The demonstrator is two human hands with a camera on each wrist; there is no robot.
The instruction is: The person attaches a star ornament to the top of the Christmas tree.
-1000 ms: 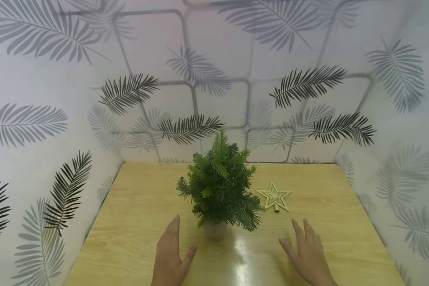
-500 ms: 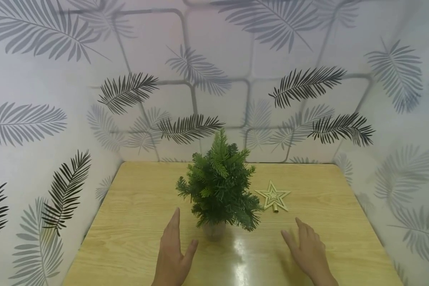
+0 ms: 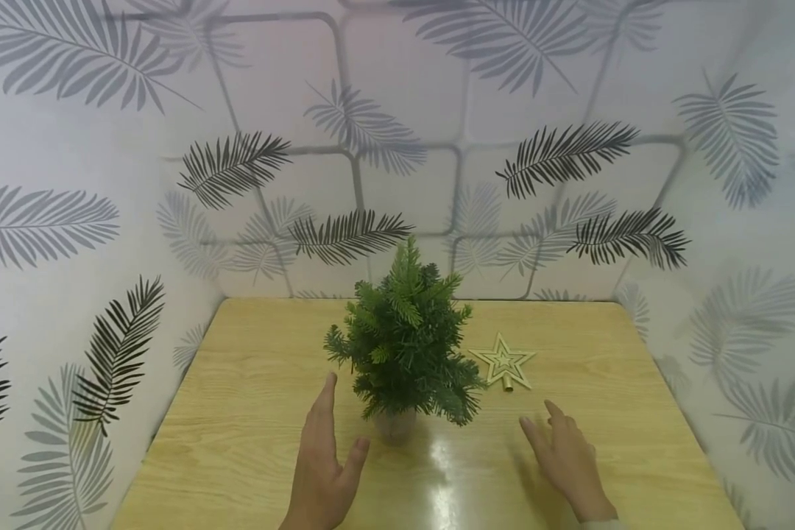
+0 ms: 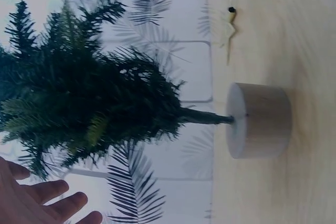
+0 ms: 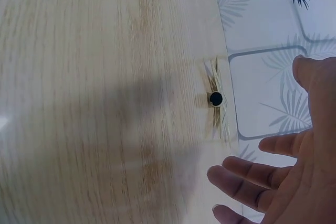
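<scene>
The left hand [image 3: 327, 464] has edged forward beside the green tree [image 3: 407, 338], which stays upright on the table [image 3: 238, 383]; thumb and fingers are apart. The right hand [image 3: 570, 464], fingers apart, now shows a sleeve [image 3: 603, 525] near the unmoved gold star [image 3: 503, 359].

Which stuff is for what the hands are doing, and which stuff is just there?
Probably for the job:
little green tree, beside the left hand
gold star, just ahead of the right hand

Just there:
table, under the tree and star
leaf-patterned wall, behind
</scene>
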